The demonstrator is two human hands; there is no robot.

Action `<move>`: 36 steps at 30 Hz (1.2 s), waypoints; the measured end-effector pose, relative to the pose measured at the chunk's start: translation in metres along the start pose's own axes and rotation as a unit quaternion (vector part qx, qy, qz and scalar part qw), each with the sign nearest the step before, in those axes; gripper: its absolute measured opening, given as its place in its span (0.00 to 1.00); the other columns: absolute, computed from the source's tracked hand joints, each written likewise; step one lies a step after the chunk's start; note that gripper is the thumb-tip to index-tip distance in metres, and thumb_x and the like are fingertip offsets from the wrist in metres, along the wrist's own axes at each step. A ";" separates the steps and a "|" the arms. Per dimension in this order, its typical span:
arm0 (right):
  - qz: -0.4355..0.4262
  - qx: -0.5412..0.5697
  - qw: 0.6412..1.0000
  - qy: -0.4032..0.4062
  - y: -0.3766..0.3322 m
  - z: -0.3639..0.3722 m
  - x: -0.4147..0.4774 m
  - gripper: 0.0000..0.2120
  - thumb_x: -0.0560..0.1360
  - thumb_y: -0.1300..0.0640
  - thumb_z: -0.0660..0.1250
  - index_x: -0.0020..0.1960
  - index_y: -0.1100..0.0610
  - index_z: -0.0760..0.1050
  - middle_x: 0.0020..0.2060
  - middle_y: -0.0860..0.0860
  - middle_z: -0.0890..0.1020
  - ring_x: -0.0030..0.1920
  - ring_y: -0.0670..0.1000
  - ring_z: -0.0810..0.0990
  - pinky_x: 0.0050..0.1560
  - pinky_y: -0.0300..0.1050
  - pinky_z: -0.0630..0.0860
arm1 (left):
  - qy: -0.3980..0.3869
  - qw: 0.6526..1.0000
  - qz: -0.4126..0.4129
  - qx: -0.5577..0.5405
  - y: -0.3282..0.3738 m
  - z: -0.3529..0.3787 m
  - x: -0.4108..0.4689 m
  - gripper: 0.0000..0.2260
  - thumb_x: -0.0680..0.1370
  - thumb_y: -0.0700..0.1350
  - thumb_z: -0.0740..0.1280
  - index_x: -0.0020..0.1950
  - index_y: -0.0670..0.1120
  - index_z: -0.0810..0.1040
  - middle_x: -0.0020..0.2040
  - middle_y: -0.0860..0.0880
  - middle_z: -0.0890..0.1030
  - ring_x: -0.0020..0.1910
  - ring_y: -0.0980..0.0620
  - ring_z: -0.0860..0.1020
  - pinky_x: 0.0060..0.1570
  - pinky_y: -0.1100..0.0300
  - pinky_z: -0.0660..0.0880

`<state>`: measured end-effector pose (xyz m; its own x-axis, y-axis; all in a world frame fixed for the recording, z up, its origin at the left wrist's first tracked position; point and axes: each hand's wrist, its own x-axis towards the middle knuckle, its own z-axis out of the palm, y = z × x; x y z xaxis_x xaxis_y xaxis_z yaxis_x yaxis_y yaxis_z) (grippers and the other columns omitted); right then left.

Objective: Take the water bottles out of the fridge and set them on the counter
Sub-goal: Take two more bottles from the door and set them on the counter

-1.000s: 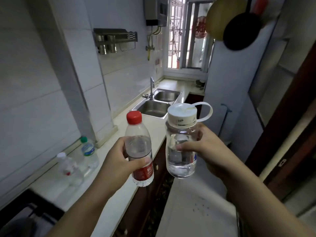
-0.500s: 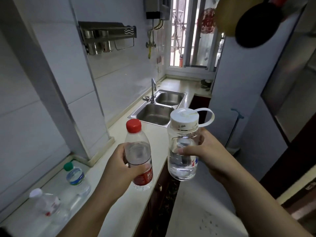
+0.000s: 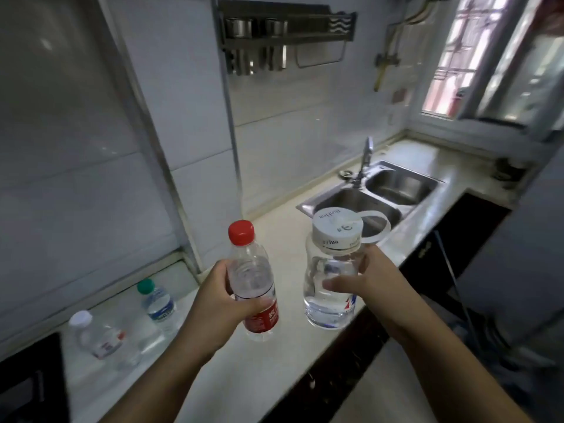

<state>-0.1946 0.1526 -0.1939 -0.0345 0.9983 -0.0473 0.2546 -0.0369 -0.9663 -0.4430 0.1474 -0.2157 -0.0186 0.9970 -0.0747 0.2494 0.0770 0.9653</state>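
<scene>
My left hand (image 3: pixel 213 306) grips a clear red-capped bottle (image 3: pixel 251 270) with a red label, held upright above the pale counter (image 3: pixel 274 377). My right hand (image 3: pixel 375 288) grips a wide clear bottle (image 3: pixel 329 270) with a white lid and loop handle, upright over the counter's front edge. Two more bottles stand on the counter at the left near the wall: a green-capped bottle (image 3: pixel 158 303) and a white-capped bottle (image 3: pixel 97 337). The fridge is out of view.
A double steel sink (image 3: pixel 381 190) with a tap (image 3: pixel 366 160) lies further along the counter. A metal rack (image 3: pixel 283 35) hangs on the tiled wall. A black stove (image 3: pixel 27 383) sits at the far left. Dark cabinets run below the counter.
My view has swung left toward the counter. Both hands with their bottles have moved over the counter, and the two standing bottles appear nearer.
</scene>
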 end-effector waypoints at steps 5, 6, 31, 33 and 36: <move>0.003 -0.010 0.996 -0.089 0.006 -0.019 0.067 0.27 0.64 0.57 0.81 0.61 0.54 0.77 0.53 0.50 0.85 0.52 0.49 0.84 0.55 0.48 0.81 | 0.104 0.993 -0.047 0.011 0.006 0.026 0.029 0.29 0.64 0.44 0.82 0.58 0.59 0.71 0.56 0.60 0.79 0.56 0.54 0.78 0.51 0.56 0.77; 0.006 -0.010 0.994 -0.108 0.008 -0.021 0.078 0.26 0.66 0.59 0.81 0.61 0.55 0.77 0.53 0.50 0.85 0.51 0.48 0.84 0.52 0.44 0.80 | 0.122 0.991 -0.054 0.017 0.006 0.029 0.034 0.30 0.64 0.44 0.82 0.59 0.58 0.71 0.57 0.59 0.79 0.57 0.53 0.78 0.54 0.53 0.78; 0.001 -0.012 0.974 -0.227 0.074 0.094 0.230 0.26 0.62 0.64 0.76 0.59 0.51 0.78 0.52 0.50 0.86 0.53 0.48 0.85 0.58 0.54 0.80 | 0.316 0.932 -0.179 0.009 -0.115 0.004 0.115 0.34 0.63 0.49 0.83 0.63 0.57 0.69 0.52 0.65 0.75 0.49 0.66 0.73 0.41 0.71 0.68; -0.002 -0.015 0.973 -0.232 0.090 0.103 0.241 0.27 0.65 0.69 0.78 0.60 0.51 0.77 0.53 0.50 0.86 0.53 0.47 0.84 0.58 0.53 0.79 | 0.320 0.928 -0.191 0.008 -0.123 0.008 0.125 0.34 0.65 0.49 0.82 0.64 0.57 0.69 0.52 0.65 0.75 0.49 0.63 0.74 0.42 0.72 0.67; -0.004 -0.021 0.969 -0.247 0.112 0.112 0.257 0.28 0.67 0.71 0.77 0.63 0.52 0.75 0.54 0.49 0.84 0.55 0.46 0.84 0.57 0.47 0.79 | 0.340 0.920 -0.196 -0.003 -0.133 0.016 0.139 0.33 0.65 0.47 0.82 0.65 0.56 0.71 0.53 0.65 0.76 0.52 0.60 0.75 0.45 0.72 0.69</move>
<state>-0.2832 0.4000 -0.3430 -0.4926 0.8543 -0.1656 0.2916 -0.0172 -0.9564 -0.4627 0.2753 -0.3582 -0.7079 0.6621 -0.2461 0.0887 0.4290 0.8989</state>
